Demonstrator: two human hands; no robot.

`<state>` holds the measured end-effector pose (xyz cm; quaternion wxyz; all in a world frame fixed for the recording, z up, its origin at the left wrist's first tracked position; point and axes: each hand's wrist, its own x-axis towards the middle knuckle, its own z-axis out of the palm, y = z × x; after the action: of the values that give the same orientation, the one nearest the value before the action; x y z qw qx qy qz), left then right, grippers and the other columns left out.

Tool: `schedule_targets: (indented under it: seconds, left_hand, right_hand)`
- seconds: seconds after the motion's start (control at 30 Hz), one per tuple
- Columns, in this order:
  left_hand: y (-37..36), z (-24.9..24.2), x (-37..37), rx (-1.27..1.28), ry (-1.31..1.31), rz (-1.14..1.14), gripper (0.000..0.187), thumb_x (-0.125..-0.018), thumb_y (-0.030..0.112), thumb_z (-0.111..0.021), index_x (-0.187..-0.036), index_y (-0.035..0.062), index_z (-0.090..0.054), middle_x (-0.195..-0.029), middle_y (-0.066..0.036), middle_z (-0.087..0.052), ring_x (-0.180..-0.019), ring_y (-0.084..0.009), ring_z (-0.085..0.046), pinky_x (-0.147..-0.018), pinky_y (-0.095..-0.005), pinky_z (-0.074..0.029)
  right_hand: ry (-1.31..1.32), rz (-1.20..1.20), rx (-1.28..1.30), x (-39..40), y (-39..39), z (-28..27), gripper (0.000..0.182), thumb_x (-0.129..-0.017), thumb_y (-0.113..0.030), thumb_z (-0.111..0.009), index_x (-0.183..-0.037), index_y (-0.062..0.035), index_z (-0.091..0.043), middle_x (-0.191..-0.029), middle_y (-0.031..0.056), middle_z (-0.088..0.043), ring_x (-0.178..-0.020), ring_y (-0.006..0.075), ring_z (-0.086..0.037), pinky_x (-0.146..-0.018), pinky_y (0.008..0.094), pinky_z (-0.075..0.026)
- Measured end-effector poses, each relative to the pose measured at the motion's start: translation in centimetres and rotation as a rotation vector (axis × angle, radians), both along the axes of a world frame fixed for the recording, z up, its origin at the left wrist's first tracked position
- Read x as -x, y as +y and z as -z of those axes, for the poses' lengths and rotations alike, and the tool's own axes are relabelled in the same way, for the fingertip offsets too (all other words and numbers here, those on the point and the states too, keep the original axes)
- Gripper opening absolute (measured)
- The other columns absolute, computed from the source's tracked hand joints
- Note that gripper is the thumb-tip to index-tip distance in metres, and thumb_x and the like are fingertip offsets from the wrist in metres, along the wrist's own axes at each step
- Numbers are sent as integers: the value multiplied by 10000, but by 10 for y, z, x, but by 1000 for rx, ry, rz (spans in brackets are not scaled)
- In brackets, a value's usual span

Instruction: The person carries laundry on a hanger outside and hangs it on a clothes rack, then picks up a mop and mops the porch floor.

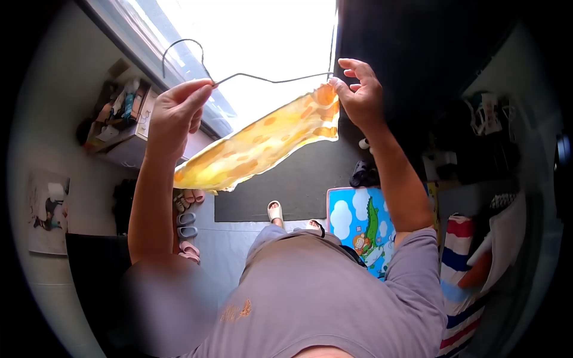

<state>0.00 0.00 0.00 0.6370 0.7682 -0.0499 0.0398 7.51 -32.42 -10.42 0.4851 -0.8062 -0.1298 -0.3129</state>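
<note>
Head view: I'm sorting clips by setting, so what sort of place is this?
Probably a home, perhaps near its entrance: grey slippers sit among other footwear on the floor, a colourful cartoon mat lies nearby, and a cabinet holds household clutter.

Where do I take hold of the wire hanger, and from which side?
I'd pinch the wire hanger at its neck, coming from the left, where the left hand has it. The hook curves away there and the thin bar runs toward the right hand, so that grip should avoid the yellow patterned cloth.
</note>
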Motion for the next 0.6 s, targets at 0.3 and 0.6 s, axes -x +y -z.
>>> schedule_targets:
  seconds: [0.3,0.6]
  left_hand:
    - [21,-1,-60,83,2,103,300,-938,225,-606,-1084,-37,-620,-572,33,-435,-464,-34,-339,-413,-193,-270]
    - [56,1,-102,39,-25,208,492,-980,452,-453,-1101,-4,-591,-831,-111,-663,-736,-148,-635,-679,-276,-498]
  right_hand:
    - [-194,-212,347,-46,47,-61,441,-824,-330,-708,-1108,3,-651,-1078,188,-662,-990,309,-650,-871,387,-521]
    - [219,-629,194,-73,154,-97,373,-942,-351,-567,-948,-12,-722,-691,92,-673,-570,129,-573,-504,285,-434]
